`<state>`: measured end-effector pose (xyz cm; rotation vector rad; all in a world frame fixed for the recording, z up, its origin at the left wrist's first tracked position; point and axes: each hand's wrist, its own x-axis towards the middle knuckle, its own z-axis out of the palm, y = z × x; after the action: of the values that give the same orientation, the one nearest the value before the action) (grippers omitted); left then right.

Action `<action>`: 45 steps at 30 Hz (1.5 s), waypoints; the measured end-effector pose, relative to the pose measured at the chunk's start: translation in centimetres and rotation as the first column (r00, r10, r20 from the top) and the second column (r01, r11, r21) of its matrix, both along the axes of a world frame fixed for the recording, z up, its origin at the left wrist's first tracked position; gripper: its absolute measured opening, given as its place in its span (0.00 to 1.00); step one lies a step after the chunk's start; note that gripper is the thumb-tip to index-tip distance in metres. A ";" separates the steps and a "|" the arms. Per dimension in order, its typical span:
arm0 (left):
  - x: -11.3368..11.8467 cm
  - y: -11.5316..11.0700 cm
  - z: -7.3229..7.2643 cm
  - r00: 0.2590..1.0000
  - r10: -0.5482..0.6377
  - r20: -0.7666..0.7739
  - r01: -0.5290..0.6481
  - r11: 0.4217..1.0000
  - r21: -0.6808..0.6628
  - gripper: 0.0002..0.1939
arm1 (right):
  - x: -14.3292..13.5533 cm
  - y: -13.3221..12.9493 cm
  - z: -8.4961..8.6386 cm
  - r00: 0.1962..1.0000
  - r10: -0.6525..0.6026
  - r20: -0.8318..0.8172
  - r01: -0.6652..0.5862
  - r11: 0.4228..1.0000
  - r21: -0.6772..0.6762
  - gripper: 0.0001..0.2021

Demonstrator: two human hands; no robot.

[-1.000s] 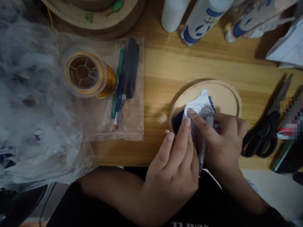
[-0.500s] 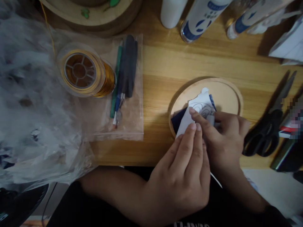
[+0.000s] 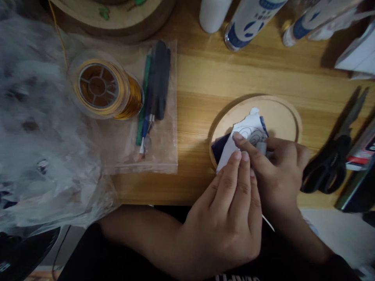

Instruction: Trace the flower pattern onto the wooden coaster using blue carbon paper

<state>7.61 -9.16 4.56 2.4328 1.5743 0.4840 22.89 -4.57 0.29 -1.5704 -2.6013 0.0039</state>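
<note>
Left hand (image 3: 227,207) touches white paper (image 3: 248,121); lettering on bottle (image 3: 249,29) is illegible.

Illegible print (image 3: 263,16) on bottle (image 3: 245,28), shirt (image 3: 187,271)

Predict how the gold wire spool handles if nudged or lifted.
The spool looks rigid and probably dense for its size, given the thick winding. It seems to stand on a round flange, so a low push likely slides it on the clear plastic bag rather than rolling it. The loose strand leading off it may trail or snag.
</note>
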 end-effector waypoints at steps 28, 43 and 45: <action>-0.7 2.3 -3.3 0.987 -0.011 -0.160 0.045 0.977 0.209 0.11 | -0.7 0.1 -0.8 0.997 -0.016 -0.076 0.021 0.997 0.075 0.17; -1.2 3.5 -3.7 0.996 -0.060 -0.063 0.062 0.997 0.038 0.13 | 3.1 3.3 1.3 0.575 -0.340 -0.744 0.088 0.930 -0.357 0.10; -1.1 3.5 -3.7 0.997 -0.052 -0.063 0.055 0.997 0.046 0.13 | 3.5 3.9 1.7 0.441 -0.419 -0.794 0.135 0.905 -0.403 0.11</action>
<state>6.54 -5.65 0.82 2.5415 1.5338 0.4463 26.43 -0.66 1.95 -1.4678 -1.5281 0.9425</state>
